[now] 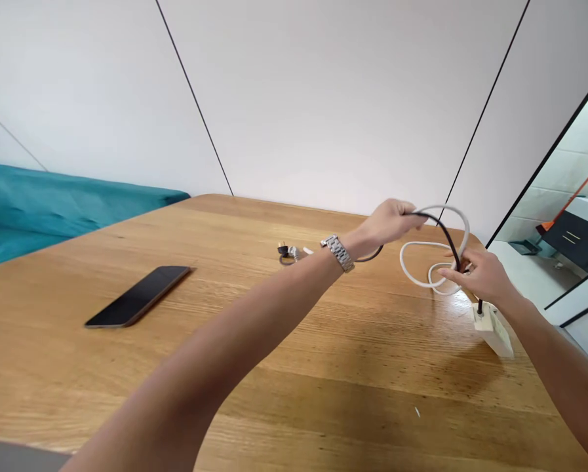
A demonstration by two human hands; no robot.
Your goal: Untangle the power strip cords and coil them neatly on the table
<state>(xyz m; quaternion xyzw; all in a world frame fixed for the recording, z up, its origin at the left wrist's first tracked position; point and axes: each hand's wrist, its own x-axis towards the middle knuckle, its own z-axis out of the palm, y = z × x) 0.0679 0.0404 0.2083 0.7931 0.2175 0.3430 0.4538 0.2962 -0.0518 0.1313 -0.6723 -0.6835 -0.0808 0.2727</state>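
My left hand point(393, 220), with a metal-band watch point(339, 252) on its wrist, is closed around a black cable point(442, 225) and a white cable point(463, 219) above the table's far right part. My right hand point(483, 272) pinches the same two cables lower down, at the right. Loose loops of the white cable hang between and below the hands. A white box point(491, 331), joined to a black cable end, hangs tilted under my right hand; its kind is unclear. Behind my left forearm, a black plug point(283, 250) and a whitish connector point(294, 252) lie on the table, partly hidden.
A dark smartphone point(139, 296) lies on the wooden table point(254, 419) at the left. White wall panels point(323, 98) rise behind it. A teal sofa point(67, 206) stands at the far left. At the right is an opening or mirror showing a dark cabinet point(576, 237).
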